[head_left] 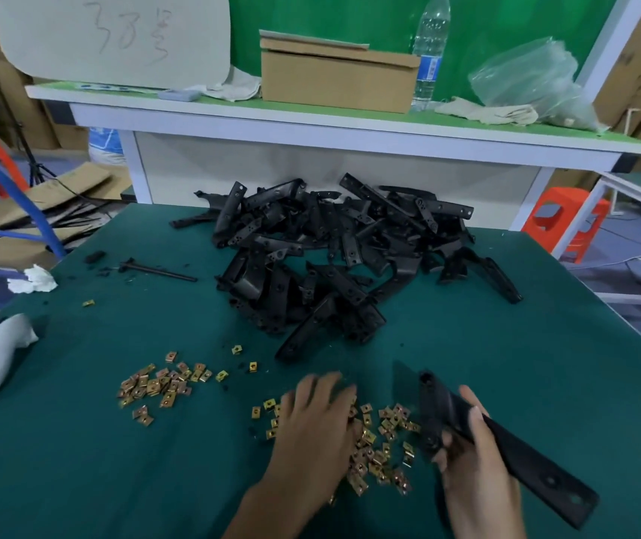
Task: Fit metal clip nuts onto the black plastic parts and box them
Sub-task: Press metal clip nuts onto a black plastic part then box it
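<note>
Since a big pile of black plastic parts (334, 258) was heaped on the bench (486, 363) with no nuts seen fitted, the task was judged far from done. Nothing boxed was seen; a cardboard box (334, 77) was set well apart on the rear shelf, contents hidden. One black part (525, 464) was grasped by the curled fingers of the right hand (474, 484), no clip visible on it. The left hand (311, 425) was laid on the near clip nuts (381, 441); blurred, so a pinch could not be told. A second scatter of nuts (159, 385) was left untouched. Open mat was noted between pile and nuts; the bench's right edge was close beside the held part.
</note>
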The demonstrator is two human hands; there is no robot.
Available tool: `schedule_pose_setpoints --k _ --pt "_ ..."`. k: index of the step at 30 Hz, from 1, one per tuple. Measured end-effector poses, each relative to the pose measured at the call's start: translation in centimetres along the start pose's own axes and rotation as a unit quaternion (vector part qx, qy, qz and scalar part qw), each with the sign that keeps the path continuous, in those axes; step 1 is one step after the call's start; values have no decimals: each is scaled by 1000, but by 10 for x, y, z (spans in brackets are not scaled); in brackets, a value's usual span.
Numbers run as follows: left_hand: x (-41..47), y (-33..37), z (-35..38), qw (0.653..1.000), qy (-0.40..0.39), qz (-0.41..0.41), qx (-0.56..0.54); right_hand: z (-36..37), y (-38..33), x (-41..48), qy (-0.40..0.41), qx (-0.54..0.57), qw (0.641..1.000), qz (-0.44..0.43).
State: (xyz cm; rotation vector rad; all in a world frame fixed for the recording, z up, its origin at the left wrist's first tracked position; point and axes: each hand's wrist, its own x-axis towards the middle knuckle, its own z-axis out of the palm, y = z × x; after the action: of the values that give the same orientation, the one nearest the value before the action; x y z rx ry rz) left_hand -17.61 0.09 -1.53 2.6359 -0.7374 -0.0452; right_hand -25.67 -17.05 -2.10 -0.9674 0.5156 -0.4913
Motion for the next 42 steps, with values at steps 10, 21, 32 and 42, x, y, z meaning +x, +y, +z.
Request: schedule_pose_setpoints --k 10,21,32,42 --pt "28 -10 14 999 37 -12 36 -1 -3 1 -60 39 996 48" --pt "13 -20 2 998 55 -36 1 2 11 -1 -87 100 983 128" --pt "0 -7 -15 895 70 -156 -411 13 15 -4 -105 113 978 140" --pt "-6 -8 -12 898 72 -141 -411 9 14 -10 -121 118 978 127"
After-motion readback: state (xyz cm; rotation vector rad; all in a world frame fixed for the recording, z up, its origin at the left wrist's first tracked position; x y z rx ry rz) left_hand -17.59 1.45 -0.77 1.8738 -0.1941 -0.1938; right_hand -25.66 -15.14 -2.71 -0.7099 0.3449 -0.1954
